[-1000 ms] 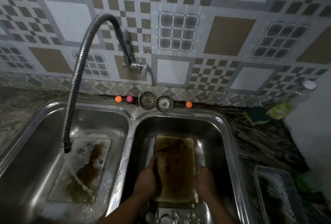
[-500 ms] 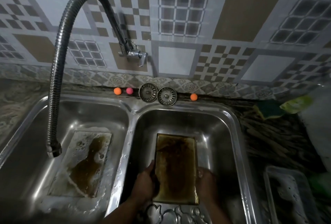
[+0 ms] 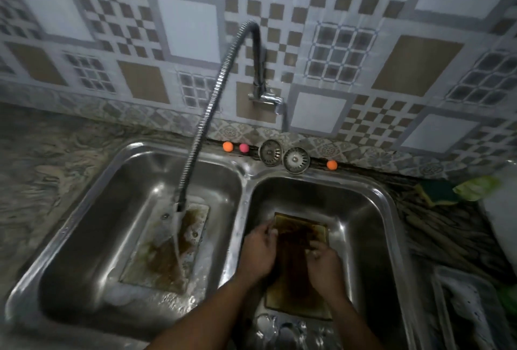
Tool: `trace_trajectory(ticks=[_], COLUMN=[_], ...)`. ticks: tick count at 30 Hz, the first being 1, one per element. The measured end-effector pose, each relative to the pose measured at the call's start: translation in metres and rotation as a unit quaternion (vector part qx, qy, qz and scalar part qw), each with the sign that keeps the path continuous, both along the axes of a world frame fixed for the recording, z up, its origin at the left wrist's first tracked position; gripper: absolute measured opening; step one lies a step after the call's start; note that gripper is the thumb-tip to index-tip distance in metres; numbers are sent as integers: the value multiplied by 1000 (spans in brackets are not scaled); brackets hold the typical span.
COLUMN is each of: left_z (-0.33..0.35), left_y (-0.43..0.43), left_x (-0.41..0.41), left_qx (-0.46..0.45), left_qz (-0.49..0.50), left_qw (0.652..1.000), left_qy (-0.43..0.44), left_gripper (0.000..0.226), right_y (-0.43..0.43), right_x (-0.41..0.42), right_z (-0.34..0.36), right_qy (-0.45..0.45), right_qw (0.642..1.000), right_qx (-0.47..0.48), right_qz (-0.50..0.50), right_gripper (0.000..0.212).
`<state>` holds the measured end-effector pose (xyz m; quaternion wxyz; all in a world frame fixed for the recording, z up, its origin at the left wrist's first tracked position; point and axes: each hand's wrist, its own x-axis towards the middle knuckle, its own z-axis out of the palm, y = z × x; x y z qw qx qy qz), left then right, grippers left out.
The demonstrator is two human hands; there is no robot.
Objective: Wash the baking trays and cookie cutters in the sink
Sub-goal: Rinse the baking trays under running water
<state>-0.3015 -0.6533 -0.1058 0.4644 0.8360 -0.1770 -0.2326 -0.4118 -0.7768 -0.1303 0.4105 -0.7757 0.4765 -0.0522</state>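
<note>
A brown-stained baking tray point(image 3: 300, 228) lies in the right basin point(image 3: 372, 209) of the steel sink. My left hand point(image 3: 258, 251) grips its left edge near the far corner. My right hand point(image 3: 324, 265) has its fingers curled on the tray's right side. Metal cookie cutters point(image 3: 282, 330) lie in the basin just below the tray, between my forearms. A second dirty tray point(image 3: 165, 254) sits in the left basin point(image 3: 84, 237), in foamy water.
The flexible faucet hose point(image 3: 207, 114) hangs over the left basin, pouring water onto the second tray. Two drain strainers point(image 3: 284, 155) and small coloured balls point(image 3: 228, 146) sit on the sink's back rim. A green sponge point(image 3: 436, 193) and a white plastic tray point(image 3: 470, 310) are on the right.
Both hands have slid up the tray's sides toward its far end. Water now runs from the hose. The view has shifted, so the sink sits further right.
</note>
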Motion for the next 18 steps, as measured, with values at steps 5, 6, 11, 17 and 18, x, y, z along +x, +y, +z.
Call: trace_trajectory(ticks=[5,6,11,17,18], left_z=[33,32,14,7,4], left_y=[59,76,159,239,249], left_x=[49,60,84,97,100], left_qx=[-123,-112,-16,33,47], left_qz=[151,163,229,251,244], left_qw=[980,979,969,954,957], left_qy=[49,45,93,159,148], left_gripper=[23,23,10,24,20], right_y=[78,94,177,255,261], right_x=[72,86,131,154,158], right_z=[56,60,60,32,31], right_qy=[-97,-106,-119,-41,-31], right_qw=[991,989,970,941,941], right_qx=[21,34,165,328,333], right_qz=[91,97,134,79,60], right_gripper=[16,16,15,18,11])
